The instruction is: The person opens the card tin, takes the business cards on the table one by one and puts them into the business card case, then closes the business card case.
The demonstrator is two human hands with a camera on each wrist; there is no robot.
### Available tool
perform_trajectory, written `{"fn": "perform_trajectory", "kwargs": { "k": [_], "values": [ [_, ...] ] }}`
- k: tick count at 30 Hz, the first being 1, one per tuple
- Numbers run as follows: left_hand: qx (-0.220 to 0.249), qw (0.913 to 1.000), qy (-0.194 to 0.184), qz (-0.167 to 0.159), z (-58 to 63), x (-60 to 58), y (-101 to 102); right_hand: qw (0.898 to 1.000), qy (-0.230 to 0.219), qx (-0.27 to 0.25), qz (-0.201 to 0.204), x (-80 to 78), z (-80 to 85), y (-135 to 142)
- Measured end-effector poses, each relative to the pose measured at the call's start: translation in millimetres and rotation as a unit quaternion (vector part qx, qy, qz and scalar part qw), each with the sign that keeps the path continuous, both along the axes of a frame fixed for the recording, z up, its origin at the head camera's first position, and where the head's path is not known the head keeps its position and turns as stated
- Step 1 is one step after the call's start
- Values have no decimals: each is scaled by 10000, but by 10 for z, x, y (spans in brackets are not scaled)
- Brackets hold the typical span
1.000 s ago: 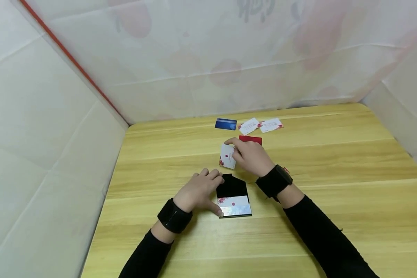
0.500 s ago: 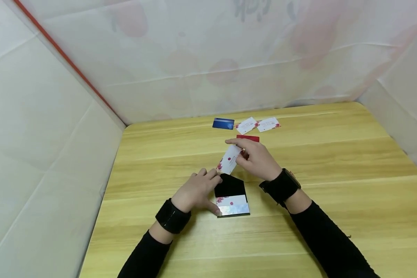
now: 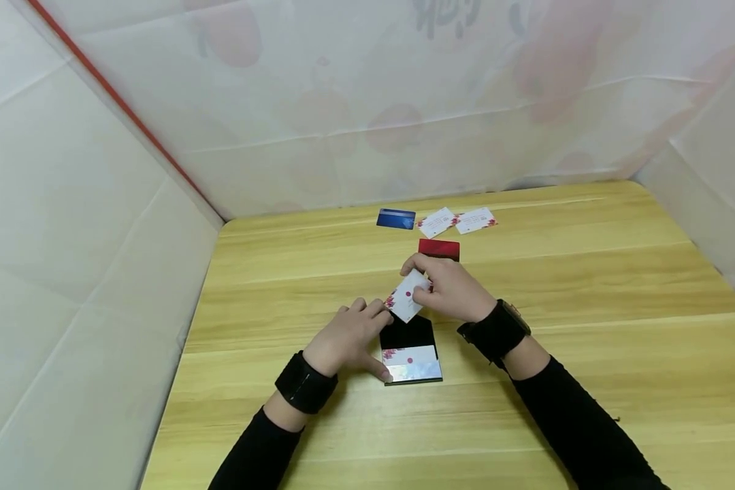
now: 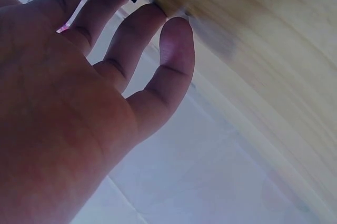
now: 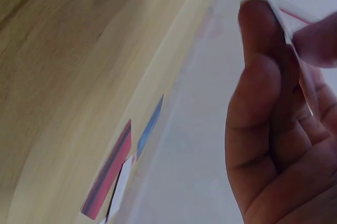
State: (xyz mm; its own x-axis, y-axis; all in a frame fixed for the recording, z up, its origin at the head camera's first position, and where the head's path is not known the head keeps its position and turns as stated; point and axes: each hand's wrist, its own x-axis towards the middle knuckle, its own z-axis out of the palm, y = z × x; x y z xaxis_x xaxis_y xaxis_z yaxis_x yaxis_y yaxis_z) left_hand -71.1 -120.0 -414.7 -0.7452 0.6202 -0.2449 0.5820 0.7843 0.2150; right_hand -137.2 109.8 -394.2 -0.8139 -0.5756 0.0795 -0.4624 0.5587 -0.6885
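My right hand (image 3: 456, 289) pinches a white business card (image 3: 402, 303) with pink floral print and a red dot between thumb and fingers. In the right wrist view that card (image 5: 292, 50) shows edge-on, raised above the table. It is tilted and overlaps the raised flap of a black card case (image 3: 407, 336) in the head view. The case lies on the table, its silvery front pocket holding another floral business card (image 3: 425, 353). My left hand (image 3: 348, 335) holds the case by its left side, thumb on the lower corner and bent fingers by the flap.
Beyond my right hand lies a red card (image 3: 439, 248) with a dark stripe. Further back are a blue card (image 3: 395, 218) and two white business cards (image 3: 436, 222), near the table's far edge. White printed fabric walls (image 3: 318, 136) stand behind and beside the wooden table (image 3: 588, 286).
My right hand has lifted the white business card off the table, turned it slanted and brought it toward the case's flap. My left hand stays on the case.
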Motion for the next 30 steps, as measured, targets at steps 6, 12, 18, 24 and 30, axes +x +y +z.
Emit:
{"fn": "perform_trajectory", "kwargs": {
  "k": [6,12,18,24,30],
  "values": [
    [-38,9999,95,-89,6,-1,-5,9984,75,467,321,17,-28,-10],
    [-68,9999,130,-88,18,3,-11,9959,75,671,597,46,-30,-29],
    [-68,9998,115,-112,32,1,-8,9930,28,947,705,54,-33,-44],
    [-94,9998,128,-128,37,8,9,9910,-2,1164,659,80,26,-19],
    [-148,9998,81,-111,50,9,10,9890,-40,1275,748,116,91,-24]
  ]
}}
